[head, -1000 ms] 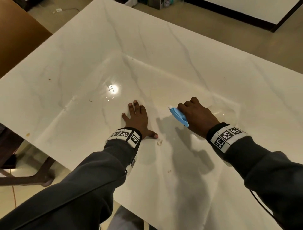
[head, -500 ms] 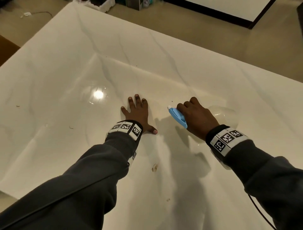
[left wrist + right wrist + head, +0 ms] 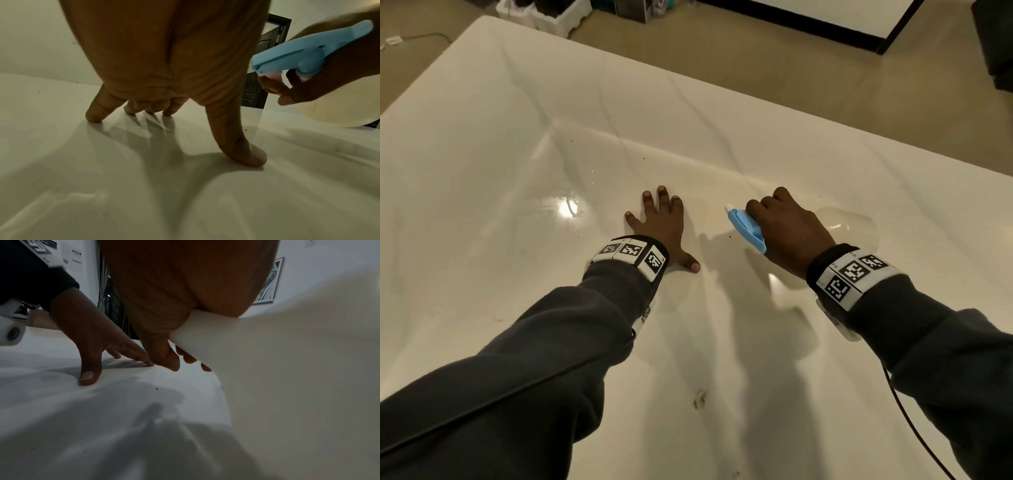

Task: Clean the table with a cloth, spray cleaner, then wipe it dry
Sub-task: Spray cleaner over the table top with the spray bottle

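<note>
Hands low over desk [image 3: 774,130]: left hand [image 3: 664,224] flat, fingers spread, holding nothing; right hand [image 3: 787,229] just beside, curled round spray bottle [image 3: 851,222], blue nozzle [image 3: 744,228] aimed forward-left past left fingertips. No cloth visible.

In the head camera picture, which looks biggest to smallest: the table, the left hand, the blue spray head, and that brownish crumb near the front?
1. table
2. left hand
3. blue spray head
4. crumb, though it lies nearer the camera
</note>
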